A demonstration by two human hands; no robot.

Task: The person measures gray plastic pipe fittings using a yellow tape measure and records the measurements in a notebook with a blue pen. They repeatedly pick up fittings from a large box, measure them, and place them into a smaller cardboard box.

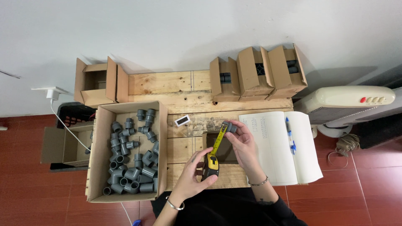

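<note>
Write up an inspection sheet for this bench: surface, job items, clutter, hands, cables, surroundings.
Surface: wooden pallet bench with bare planks and a dark square opening near the hands.
Job's things: yellow tape measure, its blade drawn out to a grey pipe fitting.
Clutter: large carton of grey fittings; open notebook with blue pen; small black-and-white gauge; four small cartons along the back.
Hands: left hand grips the tape body; right hand holds the fitting at the blade end.
Cables: white lead running from a wall plug down past the carton.
Surroundings: white wall, red tile floor, cream fan heater at right.
</note>
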